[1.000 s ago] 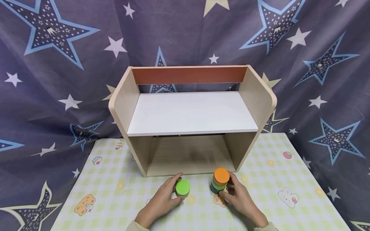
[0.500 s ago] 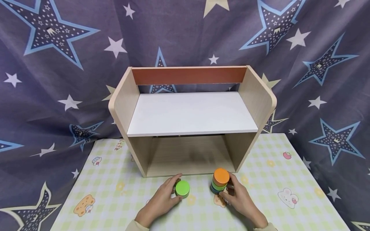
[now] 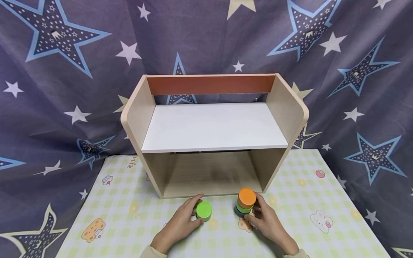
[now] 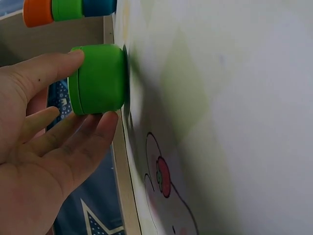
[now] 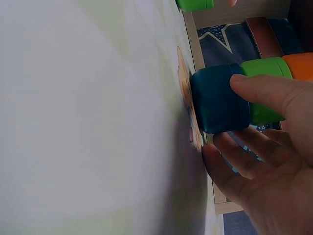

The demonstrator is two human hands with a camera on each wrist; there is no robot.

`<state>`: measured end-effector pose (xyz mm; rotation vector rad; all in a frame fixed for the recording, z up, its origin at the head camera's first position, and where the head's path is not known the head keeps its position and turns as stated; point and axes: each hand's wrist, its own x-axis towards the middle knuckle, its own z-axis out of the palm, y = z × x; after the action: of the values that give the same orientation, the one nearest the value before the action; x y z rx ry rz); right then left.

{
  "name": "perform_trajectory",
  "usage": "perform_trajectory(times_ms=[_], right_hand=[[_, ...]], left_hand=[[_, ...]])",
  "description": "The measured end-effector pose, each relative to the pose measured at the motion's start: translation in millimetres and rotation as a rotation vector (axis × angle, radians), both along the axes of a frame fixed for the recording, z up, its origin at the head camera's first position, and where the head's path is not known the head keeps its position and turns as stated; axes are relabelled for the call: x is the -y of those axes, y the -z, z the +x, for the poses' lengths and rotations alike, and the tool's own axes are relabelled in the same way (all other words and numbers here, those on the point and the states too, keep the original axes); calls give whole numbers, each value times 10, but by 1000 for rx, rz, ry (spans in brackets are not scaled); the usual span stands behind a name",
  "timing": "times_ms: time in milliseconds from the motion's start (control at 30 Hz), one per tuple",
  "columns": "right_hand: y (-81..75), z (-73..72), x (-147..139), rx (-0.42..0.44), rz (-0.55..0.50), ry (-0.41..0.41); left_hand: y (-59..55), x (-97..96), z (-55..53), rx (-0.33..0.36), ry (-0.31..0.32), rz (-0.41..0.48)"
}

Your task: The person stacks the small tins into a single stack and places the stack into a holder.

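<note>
In the head view, a short green cylinder [image 3: 204,210] stands on the table in front of the shelf. My left hand [image 3: 182,222] holds it from the left; the left wrist view shows the thumb near the top seam of the green cylinder [image 4: 100,78] and fingers at its opposite side. To the right stands a stack of three cylinders: dark blue [image 5: 217,100] at the bottom, green [image 5: 266,68] in the middle, orange [image 3: 247,198] on top. My right hand [image 3: 267,220] grips the stack low down, its thumb on the blue cylinder and fingers round the far side.
A two-level wooden shelf [image 3: 214,125] with a white upper board stands just behind both hands. Its lower compartment opens towards me. A green checked cloth [image 3: 290,200] covers the table, and a dark star-patterned curtain [image 3: 213,36] hangs behind.
</note>
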<state>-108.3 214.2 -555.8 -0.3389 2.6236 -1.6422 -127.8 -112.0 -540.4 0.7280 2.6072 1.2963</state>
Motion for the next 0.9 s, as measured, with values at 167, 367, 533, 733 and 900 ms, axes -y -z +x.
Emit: perform_trajectory(times_ms=[167,367,533,733,900], right_hand=[[3,5,2,-3,0,-1],[5,4,-1,-2,1,-2],[3,7,-4,4,-1,-5],[-6,8,2,9,2,-1],[-14,12,6,10,7,2]], left_hand=[[-23,-2,-2,-12,-19,3],[-54,-8,0,-23,-29,28],[-65,-14,11,-16,-34,41],[-79,-22,16,-6,-39,51],[-95,-23,18,-7,-36,50]])
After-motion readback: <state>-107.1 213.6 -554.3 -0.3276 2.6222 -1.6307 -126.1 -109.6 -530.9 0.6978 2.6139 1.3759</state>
